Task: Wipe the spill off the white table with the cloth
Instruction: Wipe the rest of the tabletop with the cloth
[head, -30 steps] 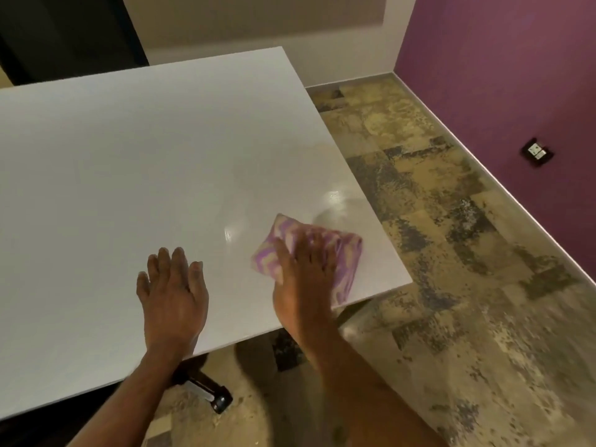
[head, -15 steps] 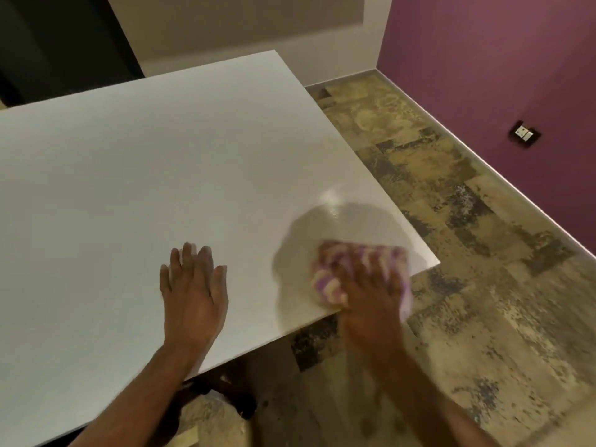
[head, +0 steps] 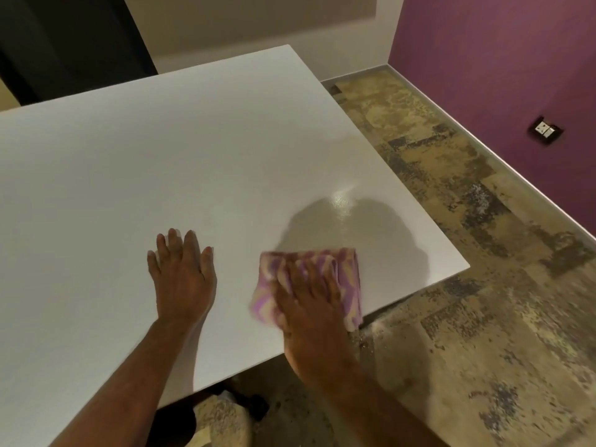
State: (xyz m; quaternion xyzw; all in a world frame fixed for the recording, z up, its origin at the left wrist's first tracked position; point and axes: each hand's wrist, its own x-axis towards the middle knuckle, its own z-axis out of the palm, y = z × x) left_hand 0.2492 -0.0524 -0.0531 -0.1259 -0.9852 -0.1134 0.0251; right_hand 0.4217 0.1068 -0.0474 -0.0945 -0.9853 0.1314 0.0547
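A purple and cream zigzag cloth point(head: 346, 279) lies on the white table point(head: 161, 175) near its front right corner. My right hand point(head: 309, 301) presses flat on the cloth and covers its middle. A grey wet patch point(head: 351, 230) with a shiny glint spreads just beyond the cloth toward the table's right edge. My left hand point(head: 182, 272) rests flat on the table to the left of the cloth, fingers spread, holding nothing.
The table's front edge runs just below both wrists and its right corner point(head: 466, 267) lies right of the cloth. Mottled brown floor point(head: 467, 317) lies beyond. A purple wall with a socket point(head: 545, 130) stands at the right.
My right hand with the cloth swept right toward the table corner, then back left. The wet patch shows behind it. My left hand stayed flat on the table.
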